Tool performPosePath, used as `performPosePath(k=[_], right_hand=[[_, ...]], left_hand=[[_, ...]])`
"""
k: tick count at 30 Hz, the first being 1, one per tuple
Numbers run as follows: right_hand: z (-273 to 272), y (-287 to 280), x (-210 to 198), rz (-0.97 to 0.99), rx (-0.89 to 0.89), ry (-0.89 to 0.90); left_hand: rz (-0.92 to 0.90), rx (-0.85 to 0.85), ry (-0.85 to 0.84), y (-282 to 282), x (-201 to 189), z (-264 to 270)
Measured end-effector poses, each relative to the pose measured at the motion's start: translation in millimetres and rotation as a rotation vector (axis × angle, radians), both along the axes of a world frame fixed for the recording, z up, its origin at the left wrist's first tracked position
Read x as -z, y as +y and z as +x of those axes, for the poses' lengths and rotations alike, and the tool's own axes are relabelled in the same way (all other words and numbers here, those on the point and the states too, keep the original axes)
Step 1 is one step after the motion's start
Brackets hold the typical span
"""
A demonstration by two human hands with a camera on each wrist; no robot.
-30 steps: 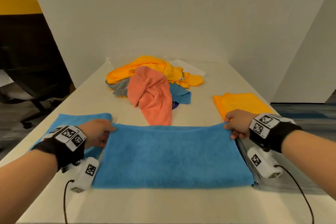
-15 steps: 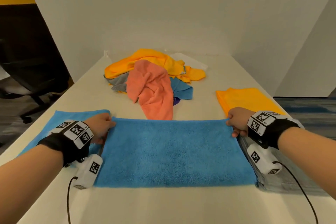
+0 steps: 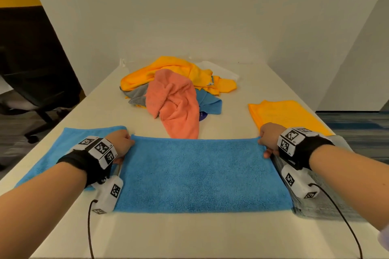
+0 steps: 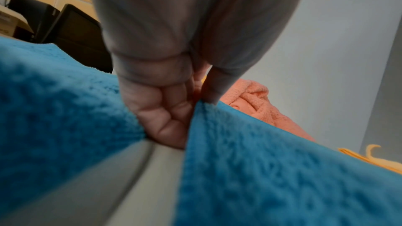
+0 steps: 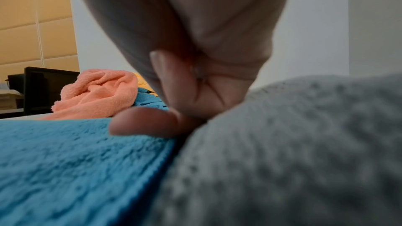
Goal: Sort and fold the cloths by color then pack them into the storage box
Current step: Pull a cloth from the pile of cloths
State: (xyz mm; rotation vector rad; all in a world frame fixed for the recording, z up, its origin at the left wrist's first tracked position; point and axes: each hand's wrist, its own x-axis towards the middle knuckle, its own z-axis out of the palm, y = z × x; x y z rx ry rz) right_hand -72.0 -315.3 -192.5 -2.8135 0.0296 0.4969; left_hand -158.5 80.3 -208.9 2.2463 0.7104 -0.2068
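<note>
A blue cloth point(image 3: 200, 174) lies flat and folded in front of me on the white table point(image 3: 189, 235). My left hand point(image 3: 122, 145) pinches its far left corner, seen close in the left wrist view point(image 4: 174, 109). My right hand point(image 3: 267, 140) grips the far right corner, thumb lying on the blue cloth point(image 5: 76, 161). A second blue cloth point(image 3: 63, 153) lies flat under my left wrist. A grey cloth point(image 3: 328, 206) lies under my right wrist and fills the right of the right wrist view point(image 5: 293, 152). No storage box is in view.
A heap of unsorted cloths sits mid-table: orange point(image 3: 174, 71), pink point(image 3: 174, 103), grey point(image 3: 136, 94) and blue point(image 3: 210, 103). A flat orange cloth point(image 3: 286, 115) lies at the right edge. A black office chair point(image 3: 27, 90) stands left of the table. White walls close the back.
Both hands have stayed on the far corners of the blue cloth, drawing its far edge straight and flat on the table. The head view shifted slightly.
</note>
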Motion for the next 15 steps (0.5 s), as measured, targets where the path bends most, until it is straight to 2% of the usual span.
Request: performPosePath(k=[8,11,15], right_hand=[[-5,13,0,-0.200,0.005,-0.004],[-11,23,-2,-0.221,0.032,-0.045],[-16,20,-10,-0.230,0.002,0.003]], left_hand=[[0.412,0.160,0.067,-15,-5,4],[0.456,0.193,0.080,-17,-5,5],[0.463,0.215,0.060,-18,-8,1]])
